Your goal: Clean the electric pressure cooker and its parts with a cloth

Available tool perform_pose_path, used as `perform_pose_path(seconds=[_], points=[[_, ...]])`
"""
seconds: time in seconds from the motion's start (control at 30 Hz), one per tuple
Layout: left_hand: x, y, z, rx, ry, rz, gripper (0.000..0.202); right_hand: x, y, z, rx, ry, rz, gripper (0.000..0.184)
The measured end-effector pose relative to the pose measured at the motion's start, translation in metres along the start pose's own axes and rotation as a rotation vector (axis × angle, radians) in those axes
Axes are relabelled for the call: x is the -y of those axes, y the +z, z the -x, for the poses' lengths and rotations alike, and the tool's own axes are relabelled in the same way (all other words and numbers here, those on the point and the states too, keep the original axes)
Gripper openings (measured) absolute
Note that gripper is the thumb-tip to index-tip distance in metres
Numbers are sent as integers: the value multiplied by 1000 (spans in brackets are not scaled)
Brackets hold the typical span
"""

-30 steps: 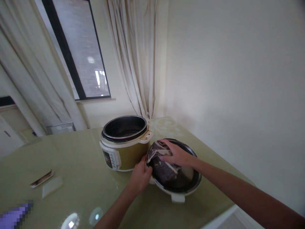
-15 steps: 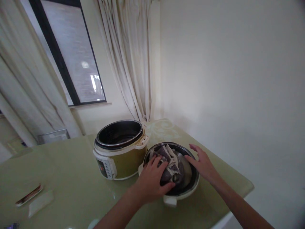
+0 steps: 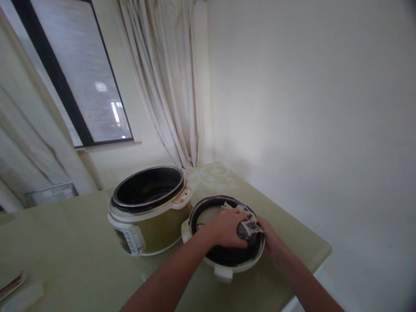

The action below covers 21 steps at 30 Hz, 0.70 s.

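A pressure cooker lid (image 3: 223, 274) lies upturned on the table, its dark, metal-lined inside facing up. My left hand (image 3: 229, 227) reaches across it, fingers curled over a crumpled grey-and-white cloth (image 3: 249, 226). That cloth is pressed against the right side of the lid's inside. At the lid's right edge, my right hand (image 3: 270, 234) grips the rim, with some fingers hidden behind the cloth and rim. Left of the lid stands the green-and-white pressure cooker (image 3: 159, 229), uncovered, its dark inner pot (image 3: 147, 186) showing.
The pale green table (image 3: 81, 242) ends in a corner on the right, close to the white wall (image 3: 308, 108). At the lower left lie a narrow reddish-brown item (image 3: 11, 286) and a white piece (image 3: 24, 297). Curtains (image 3: 162, 78) and a window (image 3: 78, 65) are behind.
My left hand has moved right with the cloth, from the lid's middle to its right side. My right hand, open before, has closed on the rim. The view has shifted slightly right.
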State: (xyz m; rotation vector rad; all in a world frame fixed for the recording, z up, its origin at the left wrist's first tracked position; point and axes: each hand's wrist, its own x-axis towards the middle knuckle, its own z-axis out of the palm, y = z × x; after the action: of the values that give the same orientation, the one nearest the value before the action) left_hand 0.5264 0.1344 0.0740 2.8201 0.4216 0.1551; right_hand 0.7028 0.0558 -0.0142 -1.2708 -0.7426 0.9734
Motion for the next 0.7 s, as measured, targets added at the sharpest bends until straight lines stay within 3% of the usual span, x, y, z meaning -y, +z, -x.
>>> perform_pose_path(seconds=[0.17,0.23,0.33,0.4,0.5,0.7], points=[[-11,-23,27,197,114,-58,43,-3,-4,4,-28,121,-88,34],[-9,-29,41,239,69,-78,38,2,-3,5,-29,78,-55,39],[0,-27,58,256,-88,-92,49,17,-2,6,-35,-57,97,42],[9,-21,64,202,-169,-97,58,27,-1,6,-22,-152,201,43],[23,-14,65,69,-236,-114,54,37,-1,4,10,-252,296,47],[42,-22,35,-226,-410,-89,35,33,0,1,37,-347,356,56]])
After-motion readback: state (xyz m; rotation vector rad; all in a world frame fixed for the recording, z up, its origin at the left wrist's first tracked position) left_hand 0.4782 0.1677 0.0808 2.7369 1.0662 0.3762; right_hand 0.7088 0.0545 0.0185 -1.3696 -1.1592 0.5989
